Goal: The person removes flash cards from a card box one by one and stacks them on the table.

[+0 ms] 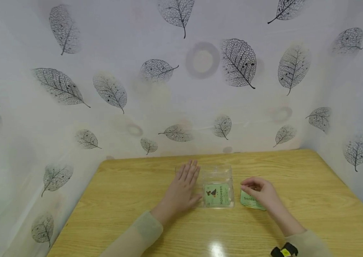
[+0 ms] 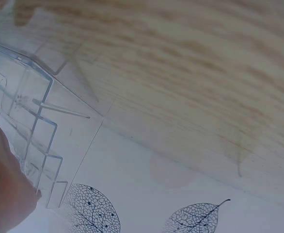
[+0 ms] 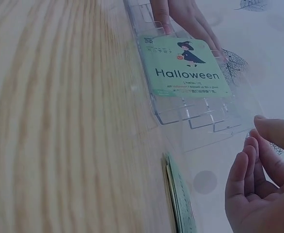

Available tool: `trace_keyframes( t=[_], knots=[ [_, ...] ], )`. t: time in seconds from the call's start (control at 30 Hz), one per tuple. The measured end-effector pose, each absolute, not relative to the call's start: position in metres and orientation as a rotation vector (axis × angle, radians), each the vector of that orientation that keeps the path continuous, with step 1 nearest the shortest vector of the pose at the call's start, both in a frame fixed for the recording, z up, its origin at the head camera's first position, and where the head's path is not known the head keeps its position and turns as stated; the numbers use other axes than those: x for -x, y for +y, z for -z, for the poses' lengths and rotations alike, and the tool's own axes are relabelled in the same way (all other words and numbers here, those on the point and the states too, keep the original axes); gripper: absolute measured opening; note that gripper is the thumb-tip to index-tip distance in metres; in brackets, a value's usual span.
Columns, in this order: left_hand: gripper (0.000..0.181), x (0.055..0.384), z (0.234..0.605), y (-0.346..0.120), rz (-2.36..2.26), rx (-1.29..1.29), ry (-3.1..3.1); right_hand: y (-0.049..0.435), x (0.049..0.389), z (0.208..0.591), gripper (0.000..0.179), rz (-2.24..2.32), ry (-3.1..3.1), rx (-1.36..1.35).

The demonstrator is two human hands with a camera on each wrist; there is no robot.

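A clear plastic tiered card stand (image 1: pixel 216 174) is on the table, also visible edge-on in the left wrist view (image 2: pixel 47 119). On its near tier leans a green card (image 1: pixel 213 196) printed "Halloween" with a figure in a witch hat. My left hand (image 1: pixel 181 192) rests at the stand's left side, fingers extended, palm down. To the right lies a small stack of green cards (image 1: pixel 252 204), the top one reading "Santa"; the rest of its wording is hidden. Over this stack hovers my right hand (image 1: pixel 265 195), fingers loosely curved; the right wrist view shows nothing between thumb and fingers (image 3: pixel 236 182).
The light wooden table (image 1: pixel 130 200) extends on both sides of the stand. Behind it and at both sides hangs a white curtain (image 1: pixel 130 43) with a leaf print. A black strap with a yellow patch (image 1: pixel 285 251) is around the right wrist.
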State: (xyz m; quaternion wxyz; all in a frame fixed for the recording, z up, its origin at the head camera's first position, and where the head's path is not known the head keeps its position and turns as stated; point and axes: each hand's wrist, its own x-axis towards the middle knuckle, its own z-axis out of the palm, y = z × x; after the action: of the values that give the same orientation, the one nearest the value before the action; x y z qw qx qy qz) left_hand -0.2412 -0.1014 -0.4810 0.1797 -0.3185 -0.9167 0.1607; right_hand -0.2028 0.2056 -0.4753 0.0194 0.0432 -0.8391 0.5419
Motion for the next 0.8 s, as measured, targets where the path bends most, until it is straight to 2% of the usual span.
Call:
trace_keyframes(
  t=[0.8],
  knots=[
    [0.098,0.241,0.481,-0.101,-0.462,0.909,-2.601,0.189,0.2,0.48,0.017,-1.685,-2.639,-0.162]
  ],
)
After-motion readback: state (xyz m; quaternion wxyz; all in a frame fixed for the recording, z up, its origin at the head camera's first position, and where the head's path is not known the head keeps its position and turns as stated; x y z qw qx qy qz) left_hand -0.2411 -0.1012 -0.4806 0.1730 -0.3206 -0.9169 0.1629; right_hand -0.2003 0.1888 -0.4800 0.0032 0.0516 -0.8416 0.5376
